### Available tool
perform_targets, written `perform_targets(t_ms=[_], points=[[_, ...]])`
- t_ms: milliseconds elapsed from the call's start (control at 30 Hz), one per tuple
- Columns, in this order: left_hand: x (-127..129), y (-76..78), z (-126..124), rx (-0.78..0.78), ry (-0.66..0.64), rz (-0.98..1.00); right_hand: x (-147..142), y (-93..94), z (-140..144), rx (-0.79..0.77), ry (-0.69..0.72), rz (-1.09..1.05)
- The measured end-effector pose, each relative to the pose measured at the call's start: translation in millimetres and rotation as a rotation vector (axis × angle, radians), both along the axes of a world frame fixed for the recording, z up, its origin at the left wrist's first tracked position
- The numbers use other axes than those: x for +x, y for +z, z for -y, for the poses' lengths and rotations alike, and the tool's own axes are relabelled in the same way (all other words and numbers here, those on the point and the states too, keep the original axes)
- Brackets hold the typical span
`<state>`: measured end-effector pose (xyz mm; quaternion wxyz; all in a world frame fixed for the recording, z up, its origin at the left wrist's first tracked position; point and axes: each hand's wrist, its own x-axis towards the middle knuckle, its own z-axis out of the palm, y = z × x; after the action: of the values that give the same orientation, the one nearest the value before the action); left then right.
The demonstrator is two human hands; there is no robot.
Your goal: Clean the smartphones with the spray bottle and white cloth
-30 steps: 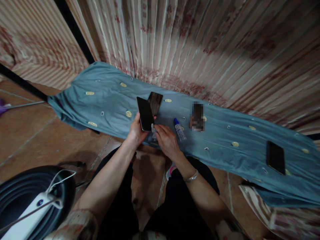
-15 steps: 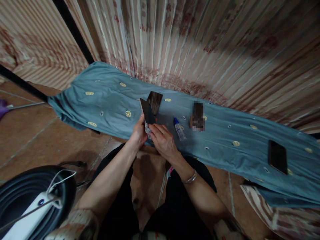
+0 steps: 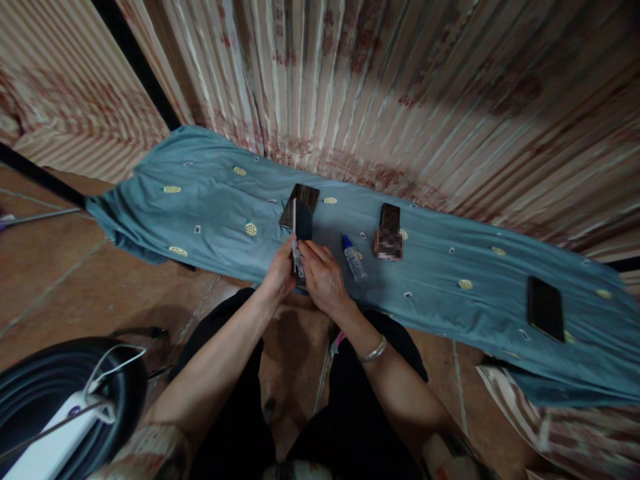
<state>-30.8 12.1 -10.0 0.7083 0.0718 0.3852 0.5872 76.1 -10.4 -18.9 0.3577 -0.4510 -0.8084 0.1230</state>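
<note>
Two bare hands are meeting at the centre of the frame over a teal cloth with yellow round motifs. The left hand is holding a dark slim smartphone upright and edge-on, its grip clamped on the lower end. The right hand, wearing a silver bangle, is pressing a small pale wipe against that lower end, fingers closed on it. Just behind the held phone, a second dark flat phone is lying on the cloth. Right of the hands, a small clear bottle with a blue cap is lying on its side. Further right, a dark phone on a brown card is resting, and a black phone is lying at the right of the frame.
</note>
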Motion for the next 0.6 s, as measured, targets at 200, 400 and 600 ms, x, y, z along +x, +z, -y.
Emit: perform_targets(t_ms=[200,400,600], points=[[6.3,14.7,6.1,-0.024,0.024,-0.004,2.1,-2.4,-4.2,0.008,-0.036,-0.018],[0.7,11.7,-0.5,-0.076,0.041,-0.010,-5.0,-2.8,3.2,0.067,0.025,0.033],[4.8,10.2,6.2,-0.047,0.034,-0.041,-2.1,-1.7,-0.7,0.071,-0.008,0.022]])
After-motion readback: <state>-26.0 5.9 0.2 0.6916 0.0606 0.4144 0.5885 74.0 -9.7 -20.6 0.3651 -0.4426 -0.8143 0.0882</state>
